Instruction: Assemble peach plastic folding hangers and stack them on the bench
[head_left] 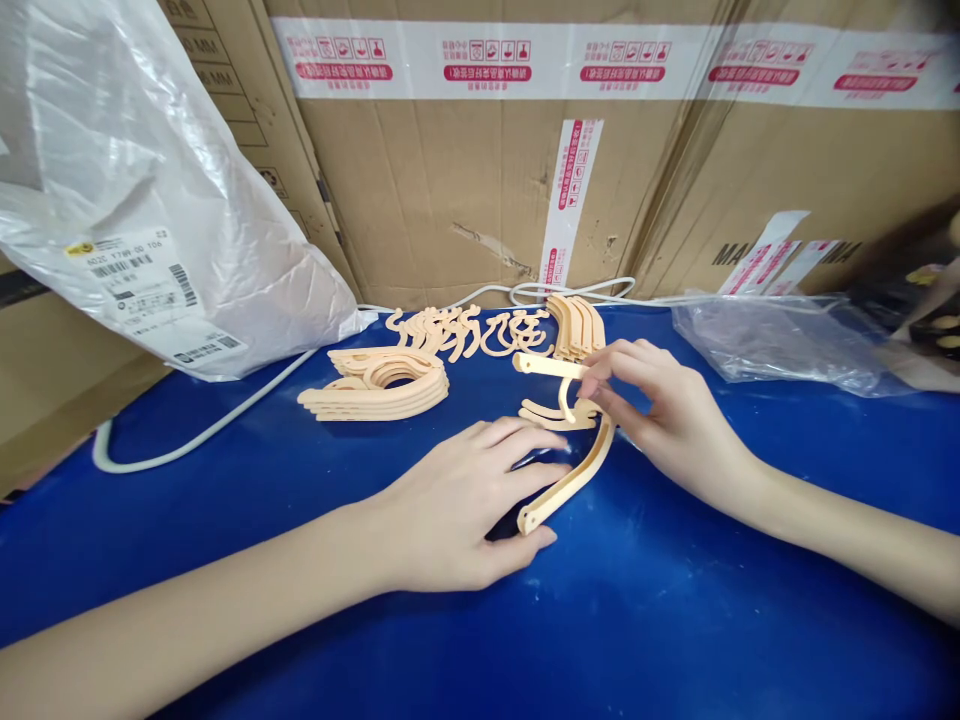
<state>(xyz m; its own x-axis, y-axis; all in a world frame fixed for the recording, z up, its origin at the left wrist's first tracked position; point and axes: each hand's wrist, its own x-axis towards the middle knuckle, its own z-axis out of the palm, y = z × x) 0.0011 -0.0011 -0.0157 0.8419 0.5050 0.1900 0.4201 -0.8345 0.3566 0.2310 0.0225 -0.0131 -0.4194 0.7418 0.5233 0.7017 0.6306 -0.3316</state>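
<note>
Peach plastic parts look like pieces of folding clothes hangers. My right hand (664,405) is closed, pinching a straight-ended hanger arm (546,367) above the table. A curved hook (566,398) hangs just below its fingertips; whether they hold that too is unclear. My left hand (472,505) rests low over the table, thumb and fingers on either side of a curved, channelled hanger arm (574,485). The upper end of that arm lies under my right hand. Behind them, partly hidden, are more curved pieces (551,415).
A stack of hanger arms (375,402) lies left, another stack (576,325) behind my right hand. Several loose hooks (450,330) lie between them. A white bag (172,220), a grey cable (202,445), clear plastic (780,335) and cardboard boxes (450,180) edge the blue table (675,620).
</note>
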